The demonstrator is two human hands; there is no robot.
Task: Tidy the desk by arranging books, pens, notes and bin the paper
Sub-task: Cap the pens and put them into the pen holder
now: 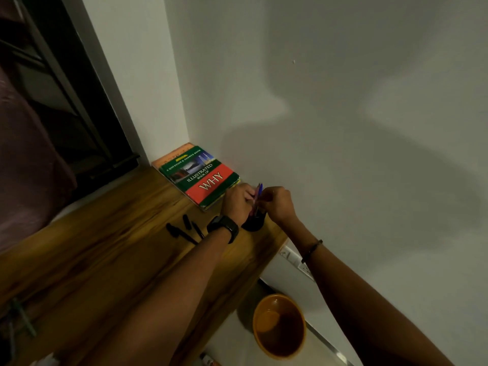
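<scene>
A stack of books (pixel 200 175), green and red cover on top, lies in the desk's far corner against the wall. Just right of it stands a black pen holder (pixel 254 224) near the desk's right edge. My left hand (pixel 237 200) and my right hand (pixel 277 204) meet above the holder, both gripping a bunch of pens (pixel 258 192), a blue one sticking up. Three black pens (pixel 184 229) lie loose on the wooden desk (pixel 105 247) to the left of my left wrist, which wears a black watch.
An orange bin (pixel 280 326) stands on the floor below the desk's right edge. A wall socket (pixel 295 258) sits on the white wall beside the desk. A dark window frame (pixel 66 88) fills the left. A greenish object (pixel 21 318) lies at the desk's near left.
</scene>
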